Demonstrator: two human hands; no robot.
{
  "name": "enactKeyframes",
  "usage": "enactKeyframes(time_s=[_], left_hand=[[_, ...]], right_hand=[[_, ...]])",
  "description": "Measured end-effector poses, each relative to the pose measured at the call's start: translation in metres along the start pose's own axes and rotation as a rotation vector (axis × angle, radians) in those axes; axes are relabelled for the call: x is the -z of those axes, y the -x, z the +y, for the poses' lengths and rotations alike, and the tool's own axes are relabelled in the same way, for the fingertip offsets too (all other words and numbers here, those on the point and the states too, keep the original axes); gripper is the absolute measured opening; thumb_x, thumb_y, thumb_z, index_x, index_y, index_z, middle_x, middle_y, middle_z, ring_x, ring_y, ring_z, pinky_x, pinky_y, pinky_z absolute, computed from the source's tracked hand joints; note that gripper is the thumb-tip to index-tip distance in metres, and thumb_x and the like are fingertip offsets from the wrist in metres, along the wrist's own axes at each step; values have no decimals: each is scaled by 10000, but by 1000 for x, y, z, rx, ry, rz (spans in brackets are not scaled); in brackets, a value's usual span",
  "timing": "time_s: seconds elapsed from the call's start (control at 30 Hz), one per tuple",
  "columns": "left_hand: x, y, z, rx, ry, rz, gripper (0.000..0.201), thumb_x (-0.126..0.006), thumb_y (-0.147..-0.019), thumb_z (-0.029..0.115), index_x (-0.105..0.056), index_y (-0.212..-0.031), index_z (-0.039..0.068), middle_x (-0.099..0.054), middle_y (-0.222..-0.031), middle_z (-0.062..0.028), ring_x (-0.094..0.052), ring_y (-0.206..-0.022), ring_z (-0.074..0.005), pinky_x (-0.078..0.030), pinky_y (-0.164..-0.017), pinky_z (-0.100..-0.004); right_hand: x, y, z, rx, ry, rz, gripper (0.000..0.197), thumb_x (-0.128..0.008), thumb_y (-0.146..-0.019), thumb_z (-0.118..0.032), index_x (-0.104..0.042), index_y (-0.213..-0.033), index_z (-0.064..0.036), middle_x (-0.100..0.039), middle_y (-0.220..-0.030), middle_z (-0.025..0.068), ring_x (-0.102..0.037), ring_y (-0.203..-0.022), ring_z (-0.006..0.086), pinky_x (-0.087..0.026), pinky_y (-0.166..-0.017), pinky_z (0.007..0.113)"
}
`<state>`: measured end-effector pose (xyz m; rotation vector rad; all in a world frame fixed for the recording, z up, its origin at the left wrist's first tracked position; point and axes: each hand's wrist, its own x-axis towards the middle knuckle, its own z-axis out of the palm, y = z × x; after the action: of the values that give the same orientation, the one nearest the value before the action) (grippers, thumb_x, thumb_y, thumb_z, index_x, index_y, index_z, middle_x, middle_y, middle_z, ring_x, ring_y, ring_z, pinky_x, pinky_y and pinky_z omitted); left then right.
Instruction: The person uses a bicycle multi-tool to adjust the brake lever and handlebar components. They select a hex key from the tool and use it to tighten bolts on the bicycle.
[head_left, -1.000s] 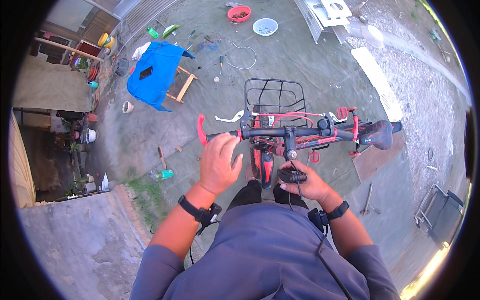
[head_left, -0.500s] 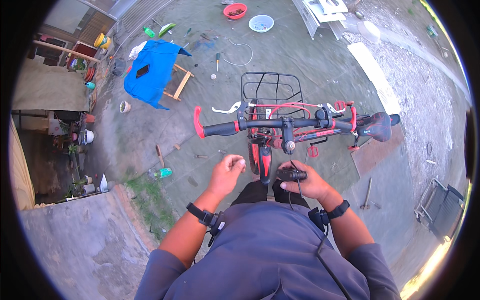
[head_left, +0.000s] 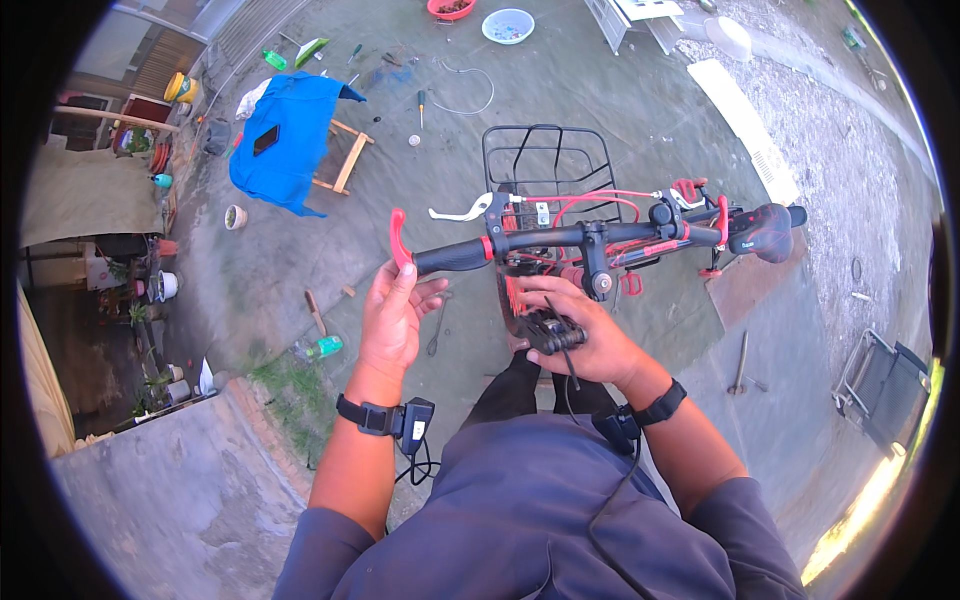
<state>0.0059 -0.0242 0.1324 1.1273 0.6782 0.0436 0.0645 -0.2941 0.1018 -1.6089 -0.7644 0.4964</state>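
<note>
In front of me stands a bicycle with black and red parts, its handlebar (head_left: 545, 238) running across the view. My left hand (head_left: 390, 318) is at the handlebar's left end. Its thumb overlaps the base of the red bar end (head_left: 399, 236), and its curled fingers are apart below the black grip (head_left: 450, 257). Whether they touch the grip I cannot tell. Closed round a small black device (head_left: 550, 333) with a thin cable, my right hand (head_left: 595, 335) is just below the stem (head_left: 597, 260). The device's exact kind is unclear. Part of the front wheel is hidden behind that hand.
A black wire rack (head_left: 550, 150) is beyond the handlebar, the saddle (head_left: 762, 234) to the right. A low wooden stool (head_left: 350, 160) bears a blue cloth (head_left: 290, 150) and a phone (head_left: 267, 140). Lying about are a screwdriver (head_left: 421, 105), a hammer (head_left: 317, 312) and a green bottle (head_left: 325, 347).
My left hand has moved forward and left to the handlebar's end. My right hand, still holding the black device, has come forward and left towards the stem. The view has shifted slightly.
</note>
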Motion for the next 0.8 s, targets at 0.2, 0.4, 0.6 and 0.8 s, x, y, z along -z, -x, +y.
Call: enactKeyframes(time_s=[0.2,0.4,0.6,0.8], left_hand=[[-2,-10,5,34,-53,-17,337,-643,-987,199,-506,-1262,61,-665,-1113,-104,-715,-956,-244,-549,-757,-324],[0,-10,9,58,-94,-26,310,-643,-977,153,-511,-1238,51,-670,-1101,-117,-728,-937,-254,-556,-740,-312],[-2,-11,14,50,-178,-42,274,-630,-974,124,-517,-1205,29,-682,-1066,-127,-735,-896,-238,-563,-716,-300],[-2,-13,15,39,-217,-54,271,-624,-966,108,-524,-1207,33,-689,-1064,-136,-737,-882,-254,-575,-718,-323]], right_hand=[[-12,-31,-18,38,33,-11,754,-857,-678,-142,-570,-1370,-53,-344,-1580,208,-404,-1424,395,-367,-1144,454],[-14,-35,-14,-15,15,-49,745,-853,-670,-128,-568,-1355,-48,-340,-1584,228,-406,-1425,399,-398,-1124,445],[-12,-41,-16,-4,93,-32,718,-837,-594,-126,-592,-1262,-30,-382,-1575,141,-617,-1191,333,-549,-918,385],[-9,-42,-25,-77,4,-98,716,-841,-676,-139,-570,-1330,-34,-370,-1570,229,-428,-1409,406,-425,-1102,454]])
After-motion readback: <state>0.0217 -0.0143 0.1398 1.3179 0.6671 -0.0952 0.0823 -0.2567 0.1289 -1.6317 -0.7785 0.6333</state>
